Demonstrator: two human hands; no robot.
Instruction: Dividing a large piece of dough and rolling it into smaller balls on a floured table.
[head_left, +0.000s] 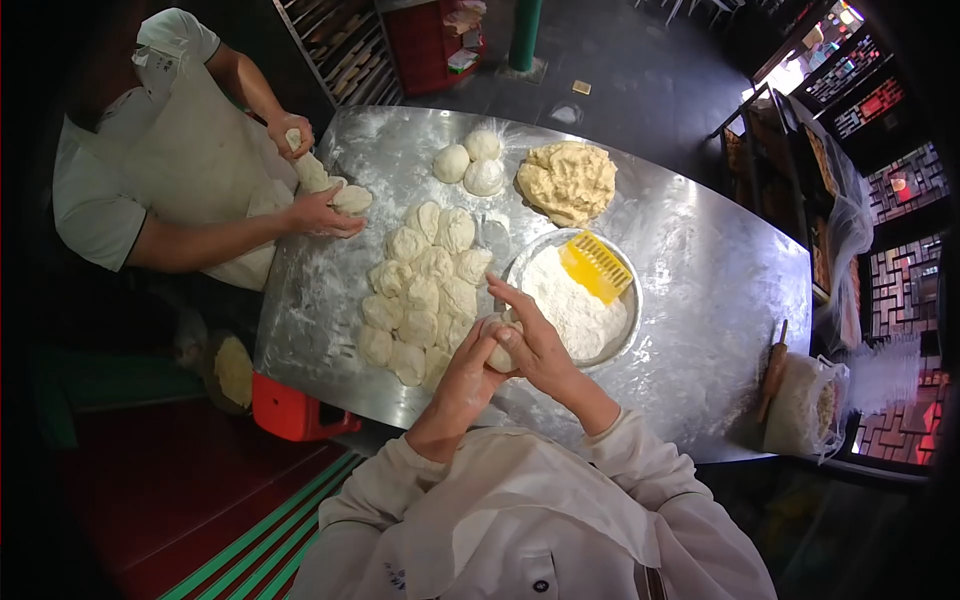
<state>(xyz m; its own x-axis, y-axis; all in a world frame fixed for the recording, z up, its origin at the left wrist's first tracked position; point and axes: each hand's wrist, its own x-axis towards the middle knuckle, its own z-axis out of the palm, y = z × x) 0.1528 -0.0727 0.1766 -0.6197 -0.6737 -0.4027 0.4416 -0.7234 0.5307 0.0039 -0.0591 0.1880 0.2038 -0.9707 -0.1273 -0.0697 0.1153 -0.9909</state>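
Between my two hands is a pale dough ball (501, 358), partly hidden by the fingers. My left hand (466, 373) cups it from the left, while my right hand (541, 346) presses on it from the right with its thumb across the front. Just left of the hands, floured dough pieces (420, 289) sit packed together in a group on the steel table (697, 300). A round metal bowl (639, 315) of white flour (574, 300) stands right of my hands. A yellow slotted plastic scoop (596, 266) rests in the flour.
Three smooth dough balls (472, 163) and a large yellowish dough mass (568, 182) lie farther back. At the left, a co-worker's hands (322, 214) hold a dough strip (311, 172). A rolling pin (773, 369) and plastic bag (802, 405) are by the right edge; a red stool (289, 409) stands left.
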